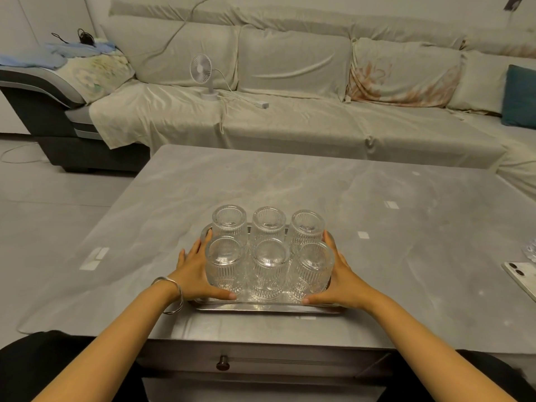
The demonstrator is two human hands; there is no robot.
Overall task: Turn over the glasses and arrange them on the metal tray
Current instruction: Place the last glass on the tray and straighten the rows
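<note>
Pretty much done here by the look of it: all six ribbed glasses (268,256) sit base-up on the metal tray (261,307) in two neat rows of three, so I'd say the flipping and arranging is finished and only a last nudge of the tray is left, if that. The left hand (193,274) and right hand (340,275) are spread flat, fingers open, pressed against the two short sides of the tray with thumbs along its near rim; they're not wrapped around any glass. The tray sits near the front edge of a grey marble-look table (377,227), which has a drawer knob (222,366) underneath. A white phone (520,278) lies at the far right edge. Behind is a long sofa (290,82) under a pale cover, with a small white desk fan (203,74) and a teal cushion (519,94) on it.
</note>
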